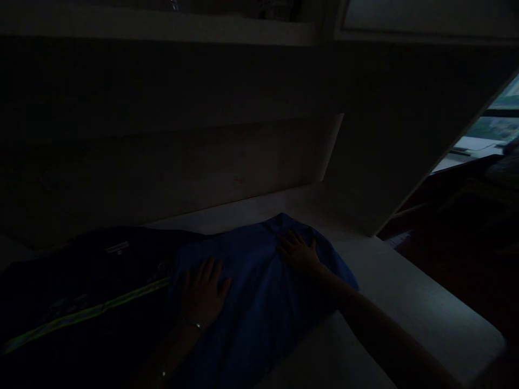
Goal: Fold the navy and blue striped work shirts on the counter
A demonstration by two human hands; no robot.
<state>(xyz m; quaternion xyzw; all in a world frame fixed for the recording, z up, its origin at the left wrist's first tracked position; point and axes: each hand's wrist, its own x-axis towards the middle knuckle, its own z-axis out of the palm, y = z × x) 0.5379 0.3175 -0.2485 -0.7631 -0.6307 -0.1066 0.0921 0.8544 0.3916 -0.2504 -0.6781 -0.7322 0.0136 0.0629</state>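
Note:
A blue cloth garment lies spread on the white desk top, its exact kind hard to make out in the dim light. Flat on its left part rests my left hand, fingers apart, with a bracelet at the wrist. My right hand presses on the upper right part, fingers spread. To the left, partly under the blue cloth, lies a dark navy garment with a yellow-green reflective stripe and a small label at its neck.
The desk top extends right to a rounded corner. Behind it stands a back panel beneath a shelf. A slanting side panel rises at the right, with a window beyond it. The room is very dark.

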